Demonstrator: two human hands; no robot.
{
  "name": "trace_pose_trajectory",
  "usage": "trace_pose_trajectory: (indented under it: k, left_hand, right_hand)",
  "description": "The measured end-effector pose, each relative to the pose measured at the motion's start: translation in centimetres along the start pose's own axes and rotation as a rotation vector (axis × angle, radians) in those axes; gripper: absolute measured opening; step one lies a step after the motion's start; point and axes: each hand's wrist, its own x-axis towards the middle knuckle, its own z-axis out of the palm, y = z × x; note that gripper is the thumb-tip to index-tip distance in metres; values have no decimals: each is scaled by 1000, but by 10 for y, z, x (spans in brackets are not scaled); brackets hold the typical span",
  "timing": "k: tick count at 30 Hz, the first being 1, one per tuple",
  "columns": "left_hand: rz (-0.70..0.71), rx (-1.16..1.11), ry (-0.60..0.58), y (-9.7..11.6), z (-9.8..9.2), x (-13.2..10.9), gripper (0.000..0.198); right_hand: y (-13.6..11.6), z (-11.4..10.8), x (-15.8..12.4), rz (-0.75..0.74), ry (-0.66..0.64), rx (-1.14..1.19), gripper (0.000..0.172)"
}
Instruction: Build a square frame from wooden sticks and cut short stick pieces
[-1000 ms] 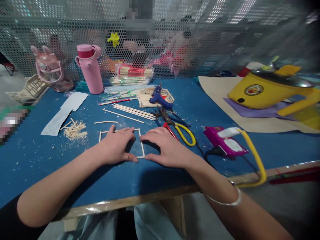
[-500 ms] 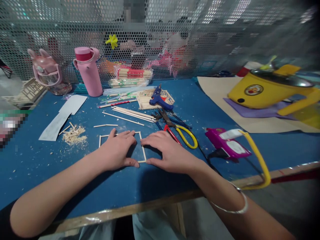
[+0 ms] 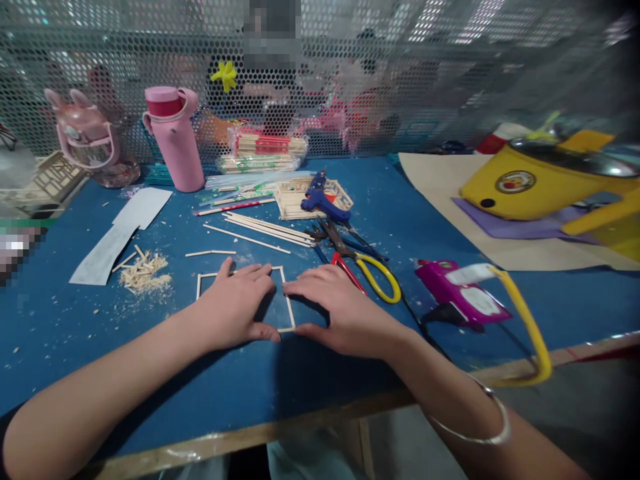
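Note:
A thin rectangular frame of wooden sticks (image 3: pixel 289 303) lies flat on the blue tabletop, partly covered by my hands. My left hand (image 3: pixel 237 303) rests palm down over its middle, fingers stretched toward the far side and thumb at the near edge. From the right, my right hand (image 3: pixel 340 307) touches the frame's right side, with fingertips near its upper part and the thumb by the near right corner. Both hands have thumb and fingers apart. Just beyond the frame lie a short stick (image 3: pixel 210 253) and several long sticks (image 3: pixel 270 230).
Scissors with yellow and red handles (image 3: pixel 380 280), a blue glue gun (image 3: pixel 325 203) and a purple tape measure-like item (image 3: pixel 463 293) lie to the right. Wood scraps (image 3: pixel 145 272) are piled left. Behind stand a pink bottle (image 3: pixel 177 150) and a perforated metal screen (image 3: pixel 200 53). A yellow pot (image 3: pixel 530 180) sits far right.
The view has shifted slightly. Both hands stay on the stick frame in nearly the same pose.

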Motion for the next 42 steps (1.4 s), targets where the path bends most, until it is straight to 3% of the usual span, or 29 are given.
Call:
trace_pose_trajectory:
  k: [7,11,13,15,17,18,22,27,33,42]
  left_hand:
    - [1,-25,23,0,2,1,69]
    - [48,-97,90,-6,-9,-8,73]
    - [42,-121,184,-15,-19,-21,52]
    - [-17,-136,349,-28,-28,-39,33]
    - [-108,-135,490,-45,-32,-57,29]
    - [-186,-112,503,-52,-31,-65,28]
    - [-317,-56,375,-70,-16,-76,29]
    - [-332,0,246,-64,-3,-68,36]
    - [-373,1,184,-59,-3,-65,43]
    - [-375,-16,179,-59,-3,-65,43]
  right_hand:
    - [-7,-2,3,-17,-5,-85,46]
    - [-10,-9,9,-23,-56,-127,42]
    - [-11,-15,12,-53,-26,-114,41]
    - [-16,-20,18,-98,59,-93,36]
    - [-23,-22,29,-136,122,-88,30]
    - [-28,-21,38,-150,124,-94,27]
    - [-44,-4,85,-169,46,-166,22]
    - [-47,25,125,-118,-14,-264,15]
    - [-40,36,125,-89,-1,-218,15]
    - [-39,45,124,-49,47,-253,19]
